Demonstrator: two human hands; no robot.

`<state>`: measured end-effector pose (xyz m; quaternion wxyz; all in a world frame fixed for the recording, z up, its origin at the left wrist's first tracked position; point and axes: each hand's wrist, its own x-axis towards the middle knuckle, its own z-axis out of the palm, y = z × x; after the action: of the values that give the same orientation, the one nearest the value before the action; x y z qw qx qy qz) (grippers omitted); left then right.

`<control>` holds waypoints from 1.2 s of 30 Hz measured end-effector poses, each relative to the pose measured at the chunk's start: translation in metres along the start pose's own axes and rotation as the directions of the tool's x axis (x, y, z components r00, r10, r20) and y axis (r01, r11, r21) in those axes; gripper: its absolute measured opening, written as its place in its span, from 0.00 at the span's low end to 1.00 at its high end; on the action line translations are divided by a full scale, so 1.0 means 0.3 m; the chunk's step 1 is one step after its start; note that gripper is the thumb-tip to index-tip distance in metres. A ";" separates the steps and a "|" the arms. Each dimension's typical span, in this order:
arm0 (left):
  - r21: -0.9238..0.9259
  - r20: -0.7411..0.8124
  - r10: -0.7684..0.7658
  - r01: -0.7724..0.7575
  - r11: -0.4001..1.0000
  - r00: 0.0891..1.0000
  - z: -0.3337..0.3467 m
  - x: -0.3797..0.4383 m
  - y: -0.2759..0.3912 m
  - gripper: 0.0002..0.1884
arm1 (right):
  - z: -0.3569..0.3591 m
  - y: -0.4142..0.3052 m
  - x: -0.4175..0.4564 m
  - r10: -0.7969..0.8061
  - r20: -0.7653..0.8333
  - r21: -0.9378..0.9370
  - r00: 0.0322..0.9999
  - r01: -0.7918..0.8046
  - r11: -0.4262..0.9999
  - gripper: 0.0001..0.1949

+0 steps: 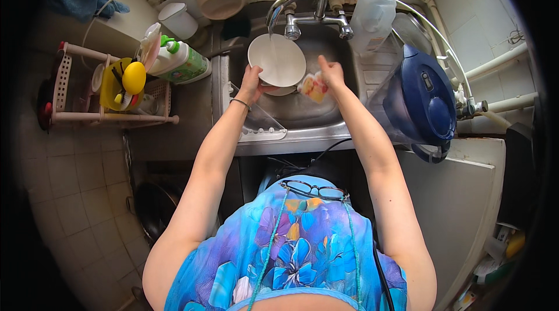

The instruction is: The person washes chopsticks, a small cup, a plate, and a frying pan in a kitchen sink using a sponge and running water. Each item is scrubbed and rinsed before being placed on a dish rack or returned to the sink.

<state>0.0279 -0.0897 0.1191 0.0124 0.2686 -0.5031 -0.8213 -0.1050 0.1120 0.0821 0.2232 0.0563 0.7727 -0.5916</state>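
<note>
My left hand (252, 84) grips the near left rim of a white plate (279, 58), thumb on its upper face. The plate is tilted under the metal faucet (301, 1), and a thin stream of water runs onto it. Below its near edge shows part of another white dish (279, 91); whether my left hand holds that too I cannot tell. To the right of the plate, my right hand (331, 76) holds a patterned yellow, red and white sponge (314, 87), slightly blurred and apart from the plate. Both hands are over the stainless steel sink (314, 114).
A blue-lidded water filter pitcher (419, 97) and a translucent plastic jug (373, 16) stand on the right drainboard. On the left are a detergent bottle (185, 63) and a dish rack (78, 114) with a yellow utensil holder (111, 93). A white plastic corner shelf (264, 134) edges the sink's front left.
</note>
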 end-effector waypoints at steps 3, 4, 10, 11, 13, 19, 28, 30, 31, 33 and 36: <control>0.117 -0.006 0.063 -0.062 0.991 0.998 0.018 0.016 -0.005 0.27 | 0.084 -0.040 -0.006 -0.089 -0.110 0.239 0.990 0.113 0.964 0.24; 0.141 -0.013 0.088 -0.085 0.986 0.996 0.028 0.026 -0.020 0.26 | 0.117 -0.038 -0.029 -0.139 -0.064 0.387 0.988 0.153 0.909 0.21; 0.316 -0.116 0.419 -0.367 0.875 0.900 0.049 0.093 -0.116 0.25 | 0.288 -0.005 -0.136 -0.294 0.269 0.207 0.917 0.243 0.948 0.18; 0.306 -0.082 0.435 -0.393 0.867 0.896 0.043 0.096 -0.113 0.25 | 0.273 0.015 -0.148 -0.358 0.343 0.103 0.869 0.344 0.933 0.17; 0.296 -0.068 0.371 -0.336 0.894 0.926 0.030 0.090 -0.088 0.26 | 0.237 0.043 -0.148 -0.489 0.414 -0.046 0.768 0.554 0.831 0.15; 0.235 -0.051 0.157 -0.141 0.962 0.986 0.045 0.054 0.001 0.26 | 0.090 0.101 -0.088 -0.761 0.352 -0.470 0.545 0.806 0.360 0.15; 0.334 -0.113 0.318 -0.265 0.904 0.941 0.075 0.135 -0.044 0.24 | 0.150 0.057 -0.184 -0.492 0.479 -0.377 0.727 0.676 0.633 0.19; 0.303 -0.112 0.197 -0.156 0.940 0.974 0.072 0.132 -0.021 0.23 | 0.126 0.057 -0.201 -0.489 0.532 -0.438 0.691 0.719 0.540 0.22; 0.302 -0.081 0.150 -0.119 0.946 0.985 0.071 0.128 -0.004 0.23 | 0.102 0.059 -0.198 -0.490 0.531 -0.532 0.691 0.722 0.443 0.22; 0.291 -0.031 0.028 -0.018 0.957 0.999 0.062 0.114 0.036 0.23 | 0.042 0.071 -0.186 -0.527 0.542 -0.652 0.655 0.723 0.229 0.22; 0.352 0.028 -0.302 0.273 0.895 0.953 0.037 0.121 0.105 0.25 | -0.051 0.064 -0.118 -0.632 0.568 -0.650 0.527 0.759 0.049 0.23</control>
<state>-0.0160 -0.1067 0.1336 -0.1768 0.3042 -0.5935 -0.7239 -0.0710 0.1383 0.0825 -0.0468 -0.4800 0.8619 -0.1568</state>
